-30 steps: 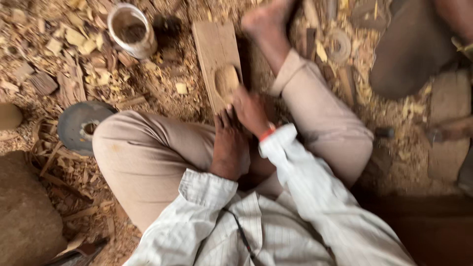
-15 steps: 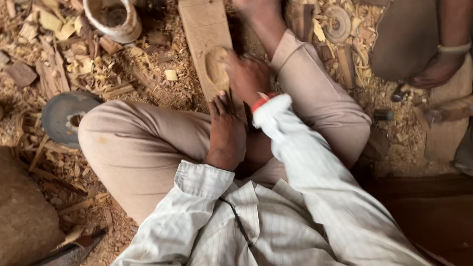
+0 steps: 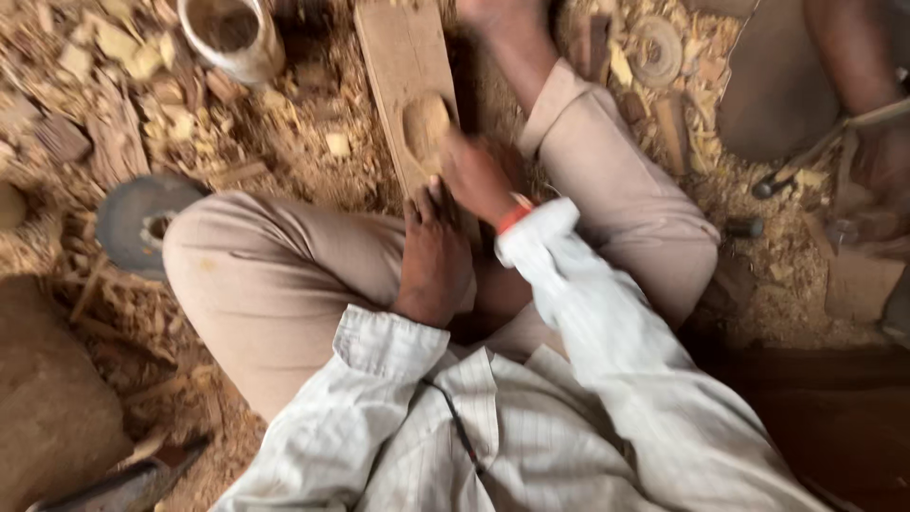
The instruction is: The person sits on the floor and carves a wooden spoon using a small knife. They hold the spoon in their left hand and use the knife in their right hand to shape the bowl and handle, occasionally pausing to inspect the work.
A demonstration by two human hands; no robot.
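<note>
I sit cross-legged on the ground with a long wooden plank [image 3: 398,57] lying between my legs. An oval hollow [image 3: 424,121] is carved into it. My left hand [image 3: 436,256] presses on the plank's near end, fingers pointing away from me. My right hand [image 3: 472,175], with a red band at the wrist, sits at the hollow's near edge. It is blurred, and I cannot tell whether it grips anything. My bare foot [image 3: 493,14] rests beside the plank's far end.
Wood chips and shavings [image 3: 313,142] cover the ground. A metal tin [image 3: 227,33] stands at the upper left and a grey disc [image 3: 137,218] lies by my left knee. A brown block [image 3: 47,398] is at the lower left. Another person's hand [image 3: 877,161] works at the right.
My right hand has moved back and forth at the hollow. My left hand has stayed on the plank's near end. The view has shifted a little.
</note>
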